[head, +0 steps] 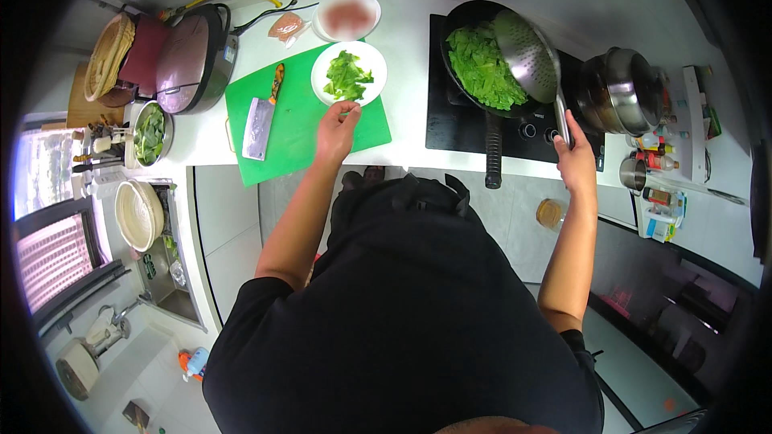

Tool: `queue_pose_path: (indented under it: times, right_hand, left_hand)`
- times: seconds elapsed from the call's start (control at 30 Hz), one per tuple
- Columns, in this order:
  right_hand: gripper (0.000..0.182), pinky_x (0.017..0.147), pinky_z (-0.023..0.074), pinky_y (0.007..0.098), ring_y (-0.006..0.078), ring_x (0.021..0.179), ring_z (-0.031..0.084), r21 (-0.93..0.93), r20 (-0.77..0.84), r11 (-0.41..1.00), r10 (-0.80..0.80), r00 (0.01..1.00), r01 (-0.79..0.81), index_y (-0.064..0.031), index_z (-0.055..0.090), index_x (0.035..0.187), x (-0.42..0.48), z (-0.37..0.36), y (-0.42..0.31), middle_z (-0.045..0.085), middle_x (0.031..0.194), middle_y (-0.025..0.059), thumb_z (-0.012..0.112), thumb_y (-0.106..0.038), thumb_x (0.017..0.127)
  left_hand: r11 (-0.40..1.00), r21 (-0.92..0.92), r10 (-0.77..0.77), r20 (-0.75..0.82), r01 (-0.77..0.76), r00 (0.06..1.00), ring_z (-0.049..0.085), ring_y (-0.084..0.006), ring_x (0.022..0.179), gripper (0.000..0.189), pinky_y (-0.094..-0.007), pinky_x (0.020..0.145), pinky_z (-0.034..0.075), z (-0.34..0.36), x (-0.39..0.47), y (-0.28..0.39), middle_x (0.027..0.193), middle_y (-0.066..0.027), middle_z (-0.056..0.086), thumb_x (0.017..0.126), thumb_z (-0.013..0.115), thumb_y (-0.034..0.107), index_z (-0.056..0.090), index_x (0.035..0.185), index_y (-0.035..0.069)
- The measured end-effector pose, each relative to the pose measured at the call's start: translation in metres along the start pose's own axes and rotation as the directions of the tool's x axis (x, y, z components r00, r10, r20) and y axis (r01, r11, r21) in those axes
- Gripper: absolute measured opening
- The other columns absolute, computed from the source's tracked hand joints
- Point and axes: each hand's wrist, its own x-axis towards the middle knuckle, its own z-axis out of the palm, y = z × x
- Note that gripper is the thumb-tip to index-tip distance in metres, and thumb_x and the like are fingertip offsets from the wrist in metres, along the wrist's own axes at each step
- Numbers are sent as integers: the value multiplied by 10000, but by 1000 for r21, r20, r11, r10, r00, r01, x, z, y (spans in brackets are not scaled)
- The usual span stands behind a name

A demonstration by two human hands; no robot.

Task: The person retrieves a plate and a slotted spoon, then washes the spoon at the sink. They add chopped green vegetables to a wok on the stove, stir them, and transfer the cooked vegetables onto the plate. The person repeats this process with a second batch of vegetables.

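Observation:
My left hand [338,130] pinches the near rim of a white plate [379,66], which holds several green leaf pieces [348,76]. The plate is over the green cutting board [301,126]; I cannot tell whether it rests there or is lifted. To its left on the board lies a cleaver [259,126] with a patterned handle. My right hand [576,154] grips the metal handle of a large perforated strainer ladle [528,54]. Its bowl is tilted above the right side of a black frying pan [493,178]. Chopped leafy greens [479,69] fill the pan's left side.
The pan sits on a black cooktop [437,126], with a lidded steel pot [621,90] at right. Behind the board stand a bowl of reddish food [347,12] and a small plastic bag [286,26]. A rice cooker [193,63], a bowl of leaves [151,132] and a sink [181,301] are leftward.

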Motion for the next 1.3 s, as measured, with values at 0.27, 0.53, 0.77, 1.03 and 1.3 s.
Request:
queue_pose_path:
  times: [0.27, 0.53, 0.77, 1.03, 1.3]
  right_hand:
    - [591, 933, 537, 459, 404, 1079, 692, -230, -46, 971, -72, 996, 59, -371, 479, 1541, 37, 29, -26, 723, 1187, 201, 661, -259, 990]
    - [597, 893, 543, 474, 384, 1027, 709, -287, -54, 947, -170, 984, 148, -390, 480, 1536, 37, 17, -24, 742, 1110, 183, 668, -244, 989]
    - [624, 894, 549, 458, 354, 1036, 700, -384, 25, 901, -211, 977, 204, -433, 468, 1533, 33, 20, -3, 712, 1131, 156, 676, -236, 979]
    - [612, 915, 535, 430, 358, 1057, 697, -268, 54, 934, -228, 972, 234, -386, 495, 1530, 26, 6, 5, 722, 1173, 179, 687, -207, 977]
    - [594, 892, 532, 411, 338, 976, 702, -164, 89, 952, -245, 965, 257, -375, 504, 1528, 32, -8, 22, 732, 1134, 176, 678, -215, 983]
  left_hand:
    - [995, -67, -78, 23, 79, 997, 614, -117, 882, 231, -291, 801, 485, -1, -3, 4, 1005, -6, 679, 996, 695, 255, 699, 1122, 61]
    - [996, 71, -60, 24, 58, 998, 583, -149, 797, 289, -322, 758, 494, -10, -12, 5, 892, -57, 673, 981, 696, 299, 721, 976, 10]
    - [937, 325, -46, 469, -125, 882, 660, -227, 941, 424, -308, 859, 505, 46, -21, 51, 1085, -112, 706, 987, 660, 436, 776, 1025, 30]
    - [671, 623, -291, 720, -402, 630, 498, -366, 1263, 746, -535, 1058, 365, 158, -76, 104, 1209, -93, 685, 897, 538, 794, 812, 1022, 112]
    - [666, 675, -338, 651, -316, 679, 467, -356, 1188, 745, -474, 941, 345, 208, -117, 105, 1174, -103, 650, 718, 711, 794, 764, 805, 56]
